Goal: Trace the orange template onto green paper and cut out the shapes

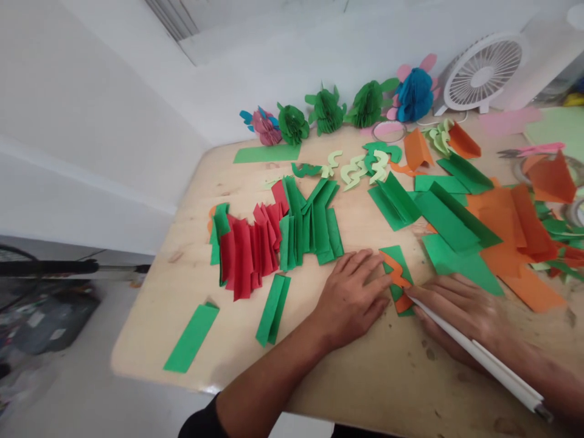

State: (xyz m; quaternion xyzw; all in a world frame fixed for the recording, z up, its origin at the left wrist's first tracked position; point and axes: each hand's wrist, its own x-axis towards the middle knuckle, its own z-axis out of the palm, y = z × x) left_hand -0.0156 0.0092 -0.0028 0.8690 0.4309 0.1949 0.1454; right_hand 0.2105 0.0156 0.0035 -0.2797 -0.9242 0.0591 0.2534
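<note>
Far off to the left of the left hand, a flat green strip point(191, 337) lies by itself on the tabletop point(232, 371). Next come lots of red folded papers point(249, 249), bunched up like a little fence, a bit farther away than the left hand. One folded green strip point(274, 310) sits closer to that hand, just to its left. Then there is a big bunch of green folded papers point(310, 225), right past the left hand's fingers. Way behind it, by the wall, is a pink paper ball point(267, 126), then three green paper balls point(327, 112).

The left hand point(353, 295) is flat, with its fingers a little bit apart. Its fingertips touch the side of a small green paper point(396, 252). Pale green wavy pieces point(356, 172) lie past that hand. The small green paper is between the two hands, and an orange wavy piece point(396, 272) lies on top of it. The right hand point(460, 310) is closed around a white pen point(479, 359), and the pen's tip is at the edge of the orange wavy piece. Far behind the right hand is a blue paper ball point(414, 95).

Past the right hand are big green papers point(460, 213) and a white fan point(486, 73), then orange papers point(497, 225) and pink scissors point(542, 149).
</note>
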